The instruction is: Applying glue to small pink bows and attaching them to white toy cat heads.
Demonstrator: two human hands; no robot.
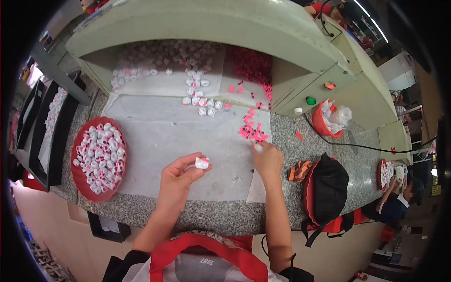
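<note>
My left hand [181, 174] pinches a small white cat-head figure [202, 163] with a pink spot on its top, held above the white sheet [155, 141]. My right hand [268, 160] is closed at the near edge of a loose pile of small pink pieces [253, 130], some with dark spots. Something whitish shows at its fingertips; whether it is a held piece or a finger cover I cannot tell. Beyond the sheet's middle stand several white heads [202, 103] in a loose cluster, a few with pink on them.
On the left, a red basket [75, 175] holds many white heads with pink parts. A pale green hood [211, 21] arches over more heads and a red-pink heap [251, 66]. To the right are a red bucket [320, 123], a cable [366, 147] and a black bag [330, 188].
</note>
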